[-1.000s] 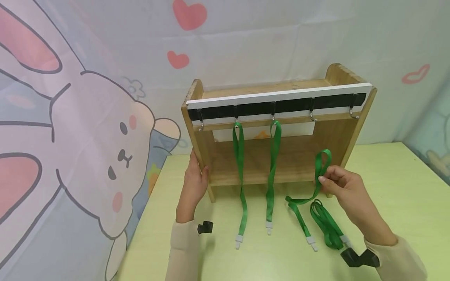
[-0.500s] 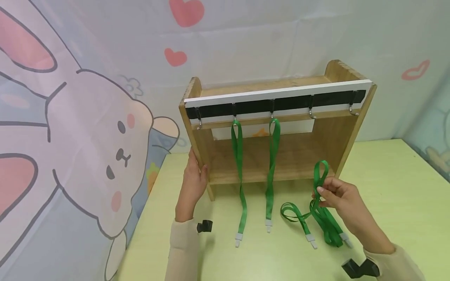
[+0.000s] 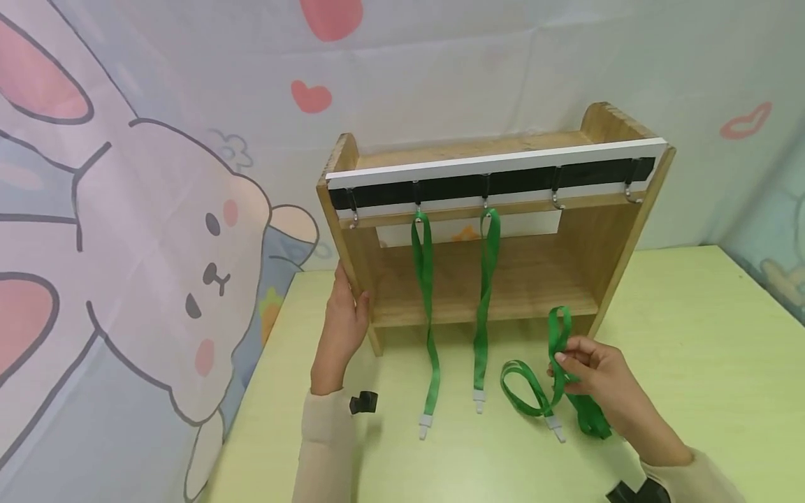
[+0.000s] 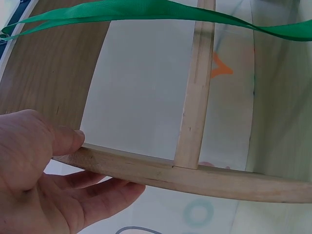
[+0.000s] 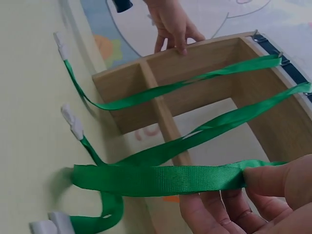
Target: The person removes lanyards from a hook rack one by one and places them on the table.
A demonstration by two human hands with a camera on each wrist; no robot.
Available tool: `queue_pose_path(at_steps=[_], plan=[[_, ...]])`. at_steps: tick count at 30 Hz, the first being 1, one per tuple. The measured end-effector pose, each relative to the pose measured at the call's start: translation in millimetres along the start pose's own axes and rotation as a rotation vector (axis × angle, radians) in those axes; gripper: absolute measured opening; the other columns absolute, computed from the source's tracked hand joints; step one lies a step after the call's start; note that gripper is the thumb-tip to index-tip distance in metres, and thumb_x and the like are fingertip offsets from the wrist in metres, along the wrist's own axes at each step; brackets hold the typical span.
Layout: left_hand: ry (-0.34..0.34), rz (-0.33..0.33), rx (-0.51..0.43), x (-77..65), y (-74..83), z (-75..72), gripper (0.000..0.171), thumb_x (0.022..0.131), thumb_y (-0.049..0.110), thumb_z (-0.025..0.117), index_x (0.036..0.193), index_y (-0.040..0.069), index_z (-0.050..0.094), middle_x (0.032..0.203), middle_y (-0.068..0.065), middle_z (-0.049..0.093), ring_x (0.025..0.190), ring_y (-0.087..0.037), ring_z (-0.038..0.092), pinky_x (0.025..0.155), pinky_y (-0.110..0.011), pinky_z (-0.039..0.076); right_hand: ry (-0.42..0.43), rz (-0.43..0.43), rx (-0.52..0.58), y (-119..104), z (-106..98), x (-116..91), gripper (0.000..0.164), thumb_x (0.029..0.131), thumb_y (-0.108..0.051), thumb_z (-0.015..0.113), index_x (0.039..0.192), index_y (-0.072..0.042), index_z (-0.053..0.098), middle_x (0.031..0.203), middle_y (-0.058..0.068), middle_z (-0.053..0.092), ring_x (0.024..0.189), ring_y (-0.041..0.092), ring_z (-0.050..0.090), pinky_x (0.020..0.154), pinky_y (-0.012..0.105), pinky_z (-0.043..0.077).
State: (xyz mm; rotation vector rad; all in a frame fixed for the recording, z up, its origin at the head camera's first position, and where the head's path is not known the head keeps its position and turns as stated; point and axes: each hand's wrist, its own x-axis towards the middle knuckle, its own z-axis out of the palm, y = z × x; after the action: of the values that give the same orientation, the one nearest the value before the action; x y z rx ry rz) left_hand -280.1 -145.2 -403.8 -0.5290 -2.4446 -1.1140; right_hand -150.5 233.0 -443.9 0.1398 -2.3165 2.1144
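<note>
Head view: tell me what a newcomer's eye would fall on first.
Probably the large rabbit printed sideways on the backdrop, at left. Next, two bright green lanyards hanging from hooks on the wooden rack, at centre. Last, the right grip pinching another green lanyard, lower right.

Right hand [image 5: 273,205] pinches a flat green strap [image 5: 161,179] between thumb and fingers; strap sticks out toward the view's left edge. More green ribbon [image 5: 90,223] plus a white clip [image 5: 53,224] below it, bottom corner. Upper strap [image 5: 195,78] and middle strap [image 5: 209,127], both green, run across the wooden rack [image 5: 195,56], each with a white clip, seen against the pale bench [image 5: 29,146]. Left hand [image 5: 170,23] up top, gripping the rack's edge.
</note>
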Motion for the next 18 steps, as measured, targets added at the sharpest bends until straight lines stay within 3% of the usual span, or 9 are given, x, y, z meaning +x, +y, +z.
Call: queue_pose_path(at_steps=[8,14,18], plan=[[0.002,0.017,0.007,0.5,-0.8,0.7,0.07,0.103,-0.002,0.05,0.157,-0.005,0.007,0.15,-0.032,0.035,0.134,-0.048,0.044,0.102,-0.061,0.043,0.002,0.082,0.003,12,11,-2,0.016,0.102,-0.004,0.057,0.108,0.011,0.06,0.085,-0.002,0.069,0.08,0.01,0.066,0.068,0.034,0.06],[0.0,0.011,0.006,-0.3,-0.6,0.7,0.069,0.102,-0.002,0.05,0.157,-0.005,0.008,0.15,-0.032,0.034,0.134,-0.048,0.044,0.101,-0.061,0.043,-0.003,0.119,-0.112,20,16,-2,0.017,0.101,-0.004,0.06,0.107,0.011,0.061,0.088,0.008,0.073,0.074,0.012,0.064,0.063,0.03,0.056],[-0.002,0.001,-0.001,-1.0,0.9,0.1,0.069,0.102,-0.003,0.05,0.157,-0.005,0.008,0.149,-0.033,0.035,0.133,-0.049,0.045,0.1,-0.061,0.044,-0.015,0.136,-0.174,27,18,-2,0.019,0.1,-0.004,0.059,0.11,0.013,0.06,0.082,0.006,0.071,0.066,0.011,0.054,0.055,0.025,0.046]])
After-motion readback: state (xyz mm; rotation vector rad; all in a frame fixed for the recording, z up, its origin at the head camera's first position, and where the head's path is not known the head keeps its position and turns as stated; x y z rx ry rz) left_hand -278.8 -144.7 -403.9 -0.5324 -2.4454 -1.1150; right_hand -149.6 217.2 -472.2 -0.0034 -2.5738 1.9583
